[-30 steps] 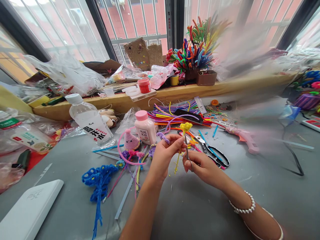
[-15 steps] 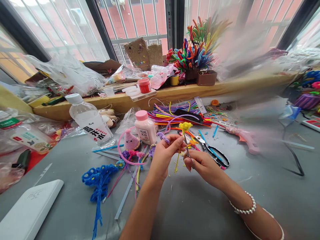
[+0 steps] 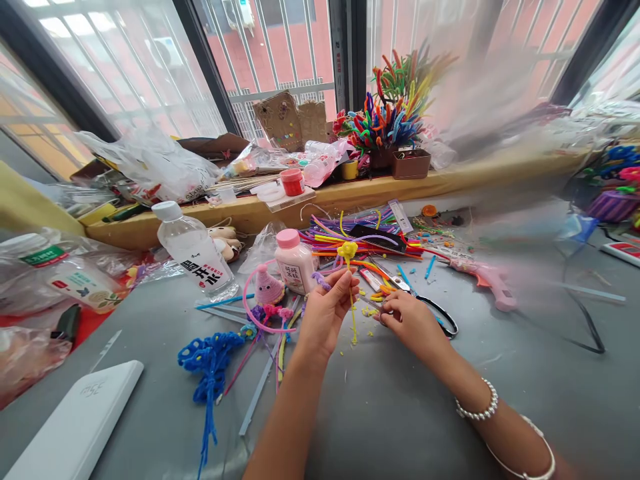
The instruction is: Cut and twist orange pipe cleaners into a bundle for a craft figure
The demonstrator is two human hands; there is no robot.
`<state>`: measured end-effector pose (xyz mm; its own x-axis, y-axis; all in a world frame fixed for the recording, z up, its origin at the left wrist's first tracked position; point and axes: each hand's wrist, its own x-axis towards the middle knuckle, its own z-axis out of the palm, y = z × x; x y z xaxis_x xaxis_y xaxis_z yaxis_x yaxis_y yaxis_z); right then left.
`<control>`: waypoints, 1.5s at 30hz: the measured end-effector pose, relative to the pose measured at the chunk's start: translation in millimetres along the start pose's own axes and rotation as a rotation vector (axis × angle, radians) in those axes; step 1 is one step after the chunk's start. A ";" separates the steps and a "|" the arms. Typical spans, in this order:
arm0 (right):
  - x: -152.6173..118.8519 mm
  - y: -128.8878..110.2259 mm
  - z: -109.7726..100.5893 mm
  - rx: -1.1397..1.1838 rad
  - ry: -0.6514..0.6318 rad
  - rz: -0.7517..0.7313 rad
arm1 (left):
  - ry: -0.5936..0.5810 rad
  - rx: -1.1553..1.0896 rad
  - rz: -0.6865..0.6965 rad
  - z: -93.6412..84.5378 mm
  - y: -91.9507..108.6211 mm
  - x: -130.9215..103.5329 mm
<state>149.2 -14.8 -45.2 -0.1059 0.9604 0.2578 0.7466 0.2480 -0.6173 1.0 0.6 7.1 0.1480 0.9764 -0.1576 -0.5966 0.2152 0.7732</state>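
My left hand (image 3: 323, 313) is closed, pinching the stem of a yellow pipe-cleaner flower (image 3: 347, 251). The bloom stands above the fingertips and the thin stem hangs below them. A purple fuzzy curl (image 3: 321, 281) shows beside this hand. My right hand (image 3: 407, 320) is closed on small metal scissors (image 3: 382, 311), mostly hidden by the fingers, low over yellow scraps (image 3: 369, 311). Large black-handled scissors (image 3: 440, 310) lie just beyond it. Left of my hands are a pink crocheted figure (image 3: 269, 285), a pink-capped bottle (image 3: 294, 263) and a blue pipe-cleaner piece (image 3: 210, 360).
Bundled pipe cleaners (image 3: 360, 237) lie at the back, with a pink glue gun (image 3: 485, 280) to the right. A water bottle (image 3: 197, 253) and a white box (image 3: 75, 420) stand left. Pots of pipe-cleaner stems (image 3: 411, 165) line the wooden ledge (image 3: 350, 192).
My right hand with the small scissors has moved away from the flower, down and right. My left hand has shifted slightly left with the flower. The view has tilted a little.
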 end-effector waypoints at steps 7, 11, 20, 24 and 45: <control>2.1 1.5 -3.4 0.019 -0.025 0.042 | 0.023 -0.031 -0.031 -1.3 0.9 -0.1; 1.5 3.6 0.4 -0.010 -0.030 0.007 | 0.050 0.081 0.034 0.2 -0.7 -0.6; -0.2 -15.0 -13.0 0.338 0.034 -0.086 | 0.008 0.426 0.270 3.5 -7.7 -2.8; -2.8 -19.4 -11.3 0.391 0.031 -0.153 | -0.059 0.467 0.250 7.0 -10.4 -6.0; -1.1 -17.6 -12.3 0.207 0.036 -0.111 | -0.188 0.678 0.568 6.8 -10.1 -9.6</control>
<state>144.2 -21.8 -25.5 -0.1537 0.9216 0.3564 0.5810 0.3761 -0.7218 11.0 -11.1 5.0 0.1348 0.8995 0.4157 -0.0349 -0.4149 0.9092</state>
